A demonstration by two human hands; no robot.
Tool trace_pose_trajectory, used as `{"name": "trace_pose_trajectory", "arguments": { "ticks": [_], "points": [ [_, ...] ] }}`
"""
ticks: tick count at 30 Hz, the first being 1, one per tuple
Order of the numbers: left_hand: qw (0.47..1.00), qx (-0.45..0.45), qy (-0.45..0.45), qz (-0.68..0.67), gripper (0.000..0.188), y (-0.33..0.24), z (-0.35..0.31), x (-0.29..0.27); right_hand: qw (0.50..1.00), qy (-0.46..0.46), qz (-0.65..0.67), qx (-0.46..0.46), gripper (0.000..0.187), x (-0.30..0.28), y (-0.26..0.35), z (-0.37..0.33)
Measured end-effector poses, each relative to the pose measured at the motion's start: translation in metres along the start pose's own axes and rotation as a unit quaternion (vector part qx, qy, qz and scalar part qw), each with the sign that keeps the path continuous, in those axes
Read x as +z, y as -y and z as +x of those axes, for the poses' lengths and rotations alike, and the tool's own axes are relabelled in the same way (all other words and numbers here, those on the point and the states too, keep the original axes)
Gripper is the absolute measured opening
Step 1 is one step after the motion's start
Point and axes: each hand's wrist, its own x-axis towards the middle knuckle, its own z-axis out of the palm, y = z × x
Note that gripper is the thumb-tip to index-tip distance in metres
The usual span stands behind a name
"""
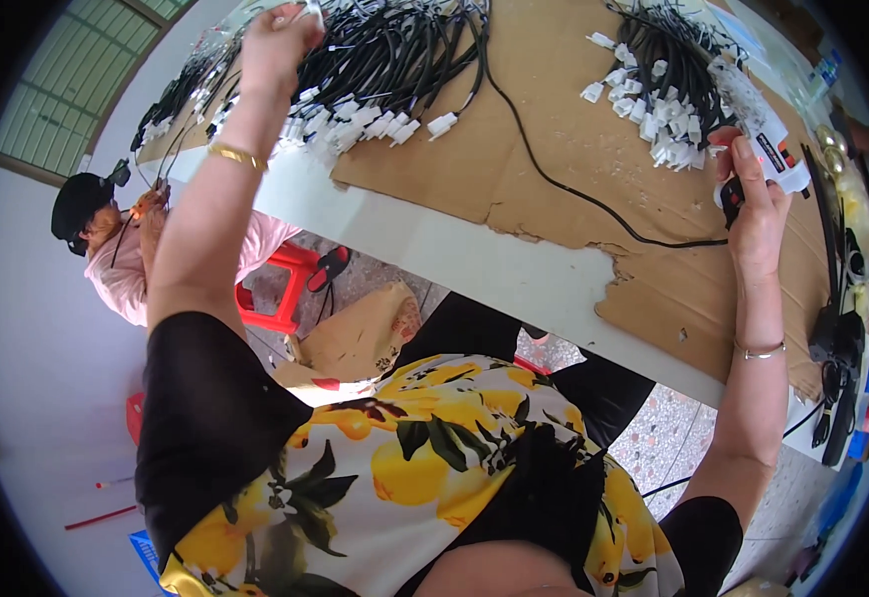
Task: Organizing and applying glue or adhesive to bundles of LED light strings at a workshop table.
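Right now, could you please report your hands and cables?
Left hand by large cable pile; right hand by small pile; both grips unclear; black cord crosses cardboard.

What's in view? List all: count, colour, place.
Table: one, white, centre.
Cardboard: count unclear, brown, on table.
Cable bundles: at least two, black, top.
Connectors: many, white, at bundle ends.
Cord: one, black, centre-right.
Plastic item: one, white, upper right.
Window: one, greenish, upper left.
Co-worker: one, pink top, left.
Stool: one, red, beside co-worker.
Bangles: two, gold and silver, wrists.
Lemon-print garment: one, white-yellow, bottom.
Left hand: one, bare, top left.
Right hand: one, bare, upper right.
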Motion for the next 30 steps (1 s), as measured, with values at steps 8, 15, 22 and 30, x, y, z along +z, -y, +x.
{"name": "trace_pose_trajectory", "arguments": {
  "ticks": [8, 15, 22, 30],
  "points": [
    [0.996, -0.059, -0.013, -0.062, 0.03, 0.033, -0.083, -0.029, 1.0, 0.001, 0.001, -0.004, 0.026, 0.003, -0.003, -0.001],
    [0.972, -0.061, -0.031, -0.225, 0.032, 0.017, -0.113, -0.021, 1.0, 0.01, -0.029, 0.004, 0.026, 0.004, 0.001, -0.004],
    [0.994, 0.034, 0.031, -0.098, 0.029, -0.059, -0.036, 0.063, 1.0, 0.005, -0.03, -0.005, 0.026, 0.0, -0.004, -0.002],
    [0.971, 0.142, -0.007, -0.195, 0.029, -0.122, 0.006, 0.106, 0.999, 0.016, -0.043, 0.006, 0.027, 0.0, 0.0, -0.004]
  ]
}}
